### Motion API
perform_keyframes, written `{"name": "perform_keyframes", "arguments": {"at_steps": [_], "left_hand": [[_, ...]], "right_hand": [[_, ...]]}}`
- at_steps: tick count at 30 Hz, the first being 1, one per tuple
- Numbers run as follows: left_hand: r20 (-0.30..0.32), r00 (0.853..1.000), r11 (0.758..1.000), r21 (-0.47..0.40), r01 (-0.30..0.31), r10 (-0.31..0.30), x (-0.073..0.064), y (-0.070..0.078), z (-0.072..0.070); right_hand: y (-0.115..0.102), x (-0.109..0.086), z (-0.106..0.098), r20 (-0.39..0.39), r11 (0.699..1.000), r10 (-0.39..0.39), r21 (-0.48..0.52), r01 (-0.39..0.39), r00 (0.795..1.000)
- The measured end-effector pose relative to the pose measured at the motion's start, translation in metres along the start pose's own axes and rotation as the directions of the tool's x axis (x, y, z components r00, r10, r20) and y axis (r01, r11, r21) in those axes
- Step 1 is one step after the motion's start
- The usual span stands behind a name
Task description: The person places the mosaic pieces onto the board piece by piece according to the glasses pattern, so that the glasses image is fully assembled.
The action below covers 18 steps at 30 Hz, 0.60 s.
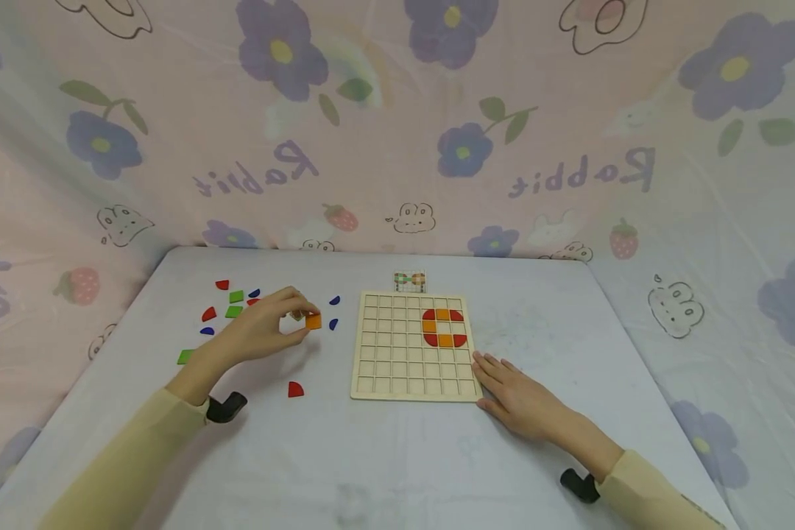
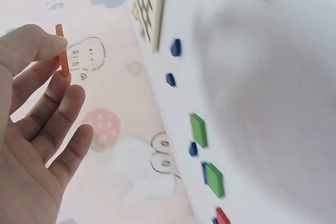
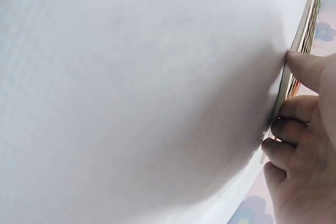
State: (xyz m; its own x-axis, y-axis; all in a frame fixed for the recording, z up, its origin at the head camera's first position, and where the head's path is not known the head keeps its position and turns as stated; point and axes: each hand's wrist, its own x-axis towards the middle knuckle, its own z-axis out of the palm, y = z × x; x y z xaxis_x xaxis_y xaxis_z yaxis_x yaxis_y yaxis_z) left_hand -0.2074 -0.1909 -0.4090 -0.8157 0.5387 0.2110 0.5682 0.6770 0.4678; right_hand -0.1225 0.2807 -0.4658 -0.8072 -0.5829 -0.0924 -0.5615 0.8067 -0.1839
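Note:
An orange square tile (image 1: pixel 313 322) is pinched between the thumb and fingertips of my left hand (image 1: pixel 261 327), above the table left of the board. In the left wrist view the same tile (image 2: pixel 62 56) appears edge-on. The wooden grid board (image 1: pixel 384 372) lies flat, with red quarter-round pieces (image 1: pixel 429 339) and orange squares (image 1: pixel 445 341) set in its upper right cells around a bare middle cell. My right hand (image 1: pixel 520 397) rests by the board's right side, its fingertips at the edge and fingers fairly straight. The right wrist view shows the thumb (image 3: pixel 303 66) against the board's rim.
Loose green squares (image 1: pixel 234 312), red quarter-rounds (image 1: pixel 209 314) and blue half-rounds (image 1: pixel 333 324) lie around the left hand. One red quarter-round (image 1: pixel 295 389) sits nearer the front. Behind the board is a small patterned card (image 1: pixel 409 281). A printed cloth (image 1: pixel 371 147) hangs behind the table.

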Motion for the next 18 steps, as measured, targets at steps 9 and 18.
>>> {"name": "perform_keyframes", "arguments": {"at_steps": [9, 18], "left_hand": [[-0.025, 0.993, 0.993, -0.032, -0.114, 0.113, 0.047, 0.020, 0.011], [-0.002, 0.984, 0.984, -0.027, -0.179, 0.179, 0.093, 0.049, 0.028]], "right_hand": [[0.000, 0.001, -0.002, -0.004, 1.000, -0.011, 0.002, 0.011, 1.000], [0.000, 0.000, -0.001, 0.002, 1.000, -0.002, 0.002, 0.002, 1.000]]}}
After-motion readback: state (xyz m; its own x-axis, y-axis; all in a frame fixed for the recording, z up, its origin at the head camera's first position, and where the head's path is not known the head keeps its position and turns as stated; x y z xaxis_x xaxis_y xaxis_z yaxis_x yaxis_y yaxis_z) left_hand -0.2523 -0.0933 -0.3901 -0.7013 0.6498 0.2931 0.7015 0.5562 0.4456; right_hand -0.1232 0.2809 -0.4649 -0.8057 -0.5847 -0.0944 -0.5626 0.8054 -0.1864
